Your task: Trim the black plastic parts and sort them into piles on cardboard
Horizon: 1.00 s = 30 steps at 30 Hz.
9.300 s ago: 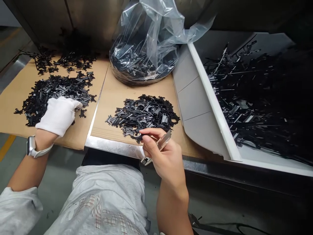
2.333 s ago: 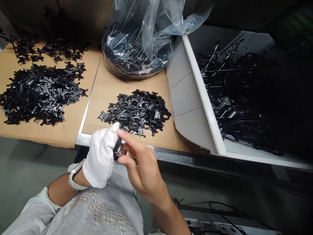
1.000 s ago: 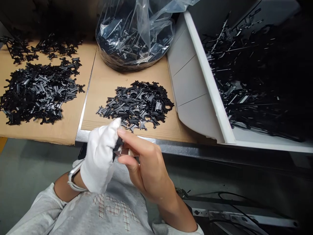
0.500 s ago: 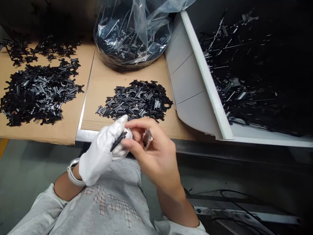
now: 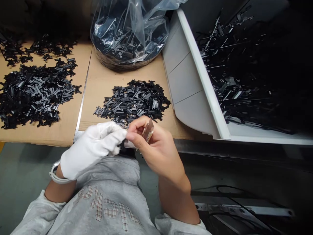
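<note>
In front of my body, my left hand [image 5: 94, 148], in a white glove, is closed with its fingertips pinched together. A little of a black plastic part [image 5: 121, 147] shows beneath those fingers; the rest is hidden. My right hand [image 5: 156, 150] is bare and curled around a small flat brownish piece with a pointed, blade-like end [image 5: 147, 130]. Its thumb and forefinger meet the gloved fingertips. Just beyond both hands, a heap of small black plastic parts [image 5: 137, 99] lies on the cardboard-covered table [image 5: 97, 76].
A larger heap of black parts [image 5: 34, 93] lies at the left. At the back stands a clear plastic bag [image 5: 132, 36] of similar parts. A pale upright panel [image 5: 188, 78] borders the right side, with a dark bin of thin black pieces [image 5: 234, 78] beyond it.
My left hand has shifted left and turned, and its fingers now cover most of the black part. My right hand has rotated, showing more of the flat brownish piece.
</note>
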Tool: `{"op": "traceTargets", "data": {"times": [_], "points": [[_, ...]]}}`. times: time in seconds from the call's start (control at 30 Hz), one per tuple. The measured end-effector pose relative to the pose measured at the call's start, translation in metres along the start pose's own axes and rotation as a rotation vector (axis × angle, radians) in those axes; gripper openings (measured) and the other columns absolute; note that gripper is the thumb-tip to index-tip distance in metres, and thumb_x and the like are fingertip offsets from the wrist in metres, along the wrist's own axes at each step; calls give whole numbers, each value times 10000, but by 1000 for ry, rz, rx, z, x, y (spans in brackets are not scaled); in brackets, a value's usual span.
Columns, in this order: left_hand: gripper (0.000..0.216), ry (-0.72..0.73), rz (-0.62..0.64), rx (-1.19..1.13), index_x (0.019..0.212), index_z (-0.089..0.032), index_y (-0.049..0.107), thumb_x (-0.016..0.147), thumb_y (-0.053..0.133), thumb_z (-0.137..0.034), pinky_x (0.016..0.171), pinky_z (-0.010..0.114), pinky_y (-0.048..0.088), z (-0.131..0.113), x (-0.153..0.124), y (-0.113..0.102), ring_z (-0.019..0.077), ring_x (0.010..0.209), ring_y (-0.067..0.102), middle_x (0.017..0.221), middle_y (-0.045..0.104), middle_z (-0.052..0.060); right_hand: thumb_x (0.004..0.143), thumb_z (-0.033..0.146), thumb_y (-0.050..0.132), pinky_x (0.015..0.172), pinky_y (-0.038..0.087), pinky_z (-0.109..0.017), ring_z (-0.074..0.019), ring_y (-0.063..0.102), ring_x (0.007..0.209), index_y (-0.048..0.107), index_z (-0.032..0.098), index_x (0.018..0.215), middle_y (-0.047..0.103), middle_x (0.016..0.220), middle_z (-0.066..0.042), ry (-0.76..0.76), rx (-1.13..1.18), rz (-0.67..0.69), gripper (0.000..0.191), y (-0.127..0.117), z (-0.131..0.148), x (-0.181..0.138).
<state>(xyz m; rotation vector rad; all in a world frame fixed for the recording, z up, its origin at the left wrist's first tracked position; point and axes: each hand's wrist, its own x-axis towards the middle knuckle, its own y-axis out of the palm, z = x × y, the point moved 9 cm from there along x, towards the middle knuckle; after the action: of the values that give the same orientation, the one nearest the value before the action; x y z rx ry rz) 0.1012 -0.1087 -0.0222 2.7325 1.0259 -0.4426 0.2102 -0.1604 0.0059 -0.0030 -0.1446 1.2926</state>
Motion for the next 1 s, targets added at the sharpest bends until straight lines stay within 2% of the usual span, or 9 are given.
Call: {"op": "traceTargets", "data": {"times": [0.1, 0.17, 0.27, 0.4, 0.6, 0.77, 0.83, 0.9, 1.0], "points": [[331, -9, -69, -67, 688, -187, 565, 890, 699, -413, 492, 170, 380, -2, -3, -7, 62, 492, 432, 553, 516, -61, 1026, 665, 401, 641, 535, -252, -136, 639, 729, 667, 202, 1116, 671, 847, -19, -119, -135, 1, 541, -2, 5, -8], [317, -1, -114, -80, 688, -187, 567, 893, 696, -391, 480, 161, 374, -2, -4, -11, 57, 488, 435, 559, 527, -60, 1080, 560, 352, 745, 564, -285, -157, 681, 825, 631, 231, 1277, 710, 923, -30, -226, -284, -24, 474, -4, 12, -15], [310, 20, -144, -61, 681, -187, 569, 904, 687, -368, 473, 154, 373, -2, -6, -15, 51, 485, 437, 571, 545, -56, 1090, 367, 452, 776, 563, -284, -152, 692, 811, 635, 264, 1283, 751, 957, -20, -384, -443, -37, 285, 0, 22, -22], [322, 19, -138, -74, 626, -189, 529, 890, 674, -304, 454, 151, 369, -5, -8, -12, 50, 466, 432, 533, 524, -55, 1071, 285, 510, 681, 536, -275, -144, 654, 706, 663, 264, 1246, 747, 868, -3, -503, -483, -51, 233, 5, 31, -25], [287, -30, -99, -133, 632, -183, 551, 861, 682, -295, 414, 160, 325, -4, -11, -9, 41, 439, 394, 565, 559, -39, 1054, 248, 547, 625, 531, -277, -149, 641, 676, 674, 256, 1230, 732, 838, -10, -521, -517, -55, 217, 5, 34, -26], [283, -56, -49, -149, 645, -182, 587, 866, 699, -319, 384, 168, 290, -1, -15, -8, 34, 411, 345, 567, 552, -40, 1057, 245, 537, 748, 607, -271, -149, 730, 829, 625, 310, 1338, 771, 1128, -21, -440, -439, -142, 301, -11, 27, -22], [274, -52, -75, -139, 662, -184, 606, 891, 678, -316, 404, 167, 321, -1, -14, -10, 38, 429, 365, 582, 564, -35, 1051, 283, 559, 745, 623, -271, -144, 739, 804, 583, 322, 1399, 765, 1159, -20, -410, -418, -109, 351, -10, 25, -23], [270, -48, -87, -143, 659, -185, 604, 890, 678, -304, 421, 164, 344, -1, -14, -11, 42, 443, 384, 574, 553, -36, 1044, 316, 571, 724, 630, -285, -151, 738, 763, 569, 311, 1419, 774, 1104, -23, -402, -412, -50, 374, -4, 26, -25], [261, -54, -93, -171, 641, -184, 583, 848, 708, -281, 419, 161, 345, -1, -12, -9, 38, 439, 386, 568, 544, -41, 1049, 297, 558, 754, 638, -302, -168, 756, 822, 588, 294, 1401, 786, 1102, -28, -431, -414, 7, 354, 4, 31, -27]]}}
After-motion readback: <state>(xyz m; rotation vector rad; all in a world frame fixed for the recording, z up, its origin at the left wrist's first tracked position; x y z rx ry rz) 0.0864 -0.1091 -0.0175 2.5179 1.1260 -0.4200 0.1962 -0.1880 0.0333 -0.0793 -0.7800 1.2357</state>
